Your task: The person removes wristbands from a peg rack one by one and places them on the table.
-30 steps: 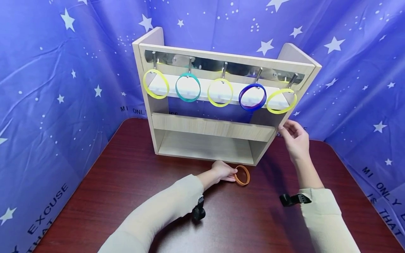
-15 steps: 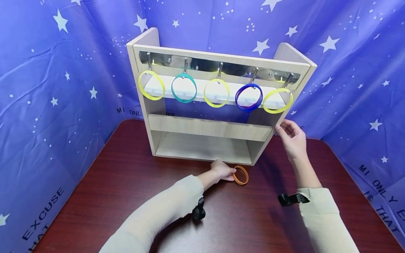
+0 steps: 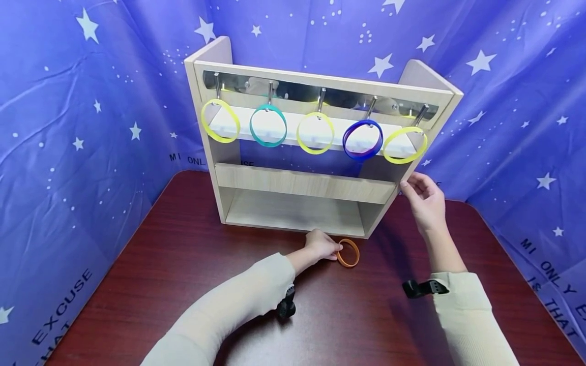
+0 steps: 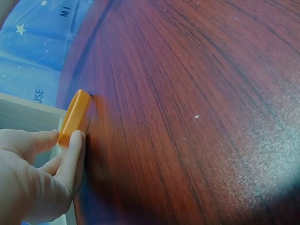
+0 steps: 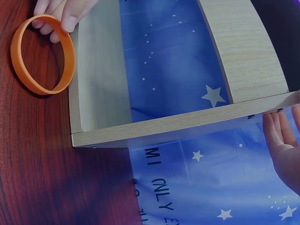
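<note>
The left hand (image 3: 322, 245) pinches a smooth orange band (image 4: 75, 116), the right hand (image 3: 429, 202), fingers relaxed, touches the wooden rack (image 3: 306, 184), and the curtain (image 3: 105, 173) reads "EXCUSE".

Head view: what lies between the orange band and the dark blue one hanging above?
In the head view, the base board and crossbar of the rack lie between the orange band and dark blue band.

Head view bright, wrist views dimmer, tbl (image 4: 255, 154) glare, soft shadow nr rack (image 3: 305, 183)
</note>
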Motion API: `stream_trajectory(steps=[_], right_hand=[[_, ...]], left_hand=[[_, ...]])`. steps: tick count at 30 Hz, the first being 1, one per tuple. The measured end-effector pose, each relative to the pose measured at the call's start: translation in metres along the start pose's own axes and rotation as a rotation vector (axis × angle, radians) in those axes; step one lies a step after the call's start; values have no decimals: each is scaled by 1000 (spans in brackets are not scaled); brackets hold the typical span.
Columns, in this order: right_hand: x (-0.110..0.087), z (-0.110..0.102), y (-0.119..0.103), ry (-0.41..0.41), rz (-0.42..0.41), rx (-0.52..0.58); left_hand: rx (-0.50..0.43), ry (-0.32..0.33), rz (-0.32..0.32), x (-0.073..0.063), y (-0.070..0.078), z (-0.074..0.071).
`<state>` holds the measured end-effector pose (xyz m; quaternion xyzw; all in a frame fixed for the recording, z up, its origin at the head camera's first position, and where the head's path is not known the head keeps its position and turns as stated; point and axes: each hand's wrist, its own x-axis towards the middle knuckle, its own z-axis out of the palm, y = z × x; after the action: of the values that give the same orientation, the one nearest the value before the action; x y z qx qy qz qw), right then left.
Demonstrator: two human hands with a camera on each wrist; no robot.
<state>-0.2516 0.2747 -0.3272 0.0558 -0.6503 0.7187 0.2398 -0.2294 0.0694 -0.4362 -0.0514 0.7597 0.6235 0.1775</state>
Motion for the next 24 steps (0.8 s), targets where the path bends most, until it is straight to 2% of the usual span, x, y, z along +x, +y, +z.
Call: stream_trajectory(steps=[7,14,19,24], right_hand=[[0,0,-2,0,0,10],[0,-3,-2,-22,-3,23],[1,-5,0,-75,-18,77],[1,-8,0,-138,-20,134]], left_hand=[[152,36,91,-6,3,0],[202,34,104,-6,4,-5],[125,28,135,-6,10,-11],[47,12,182,-8,25,-19]])
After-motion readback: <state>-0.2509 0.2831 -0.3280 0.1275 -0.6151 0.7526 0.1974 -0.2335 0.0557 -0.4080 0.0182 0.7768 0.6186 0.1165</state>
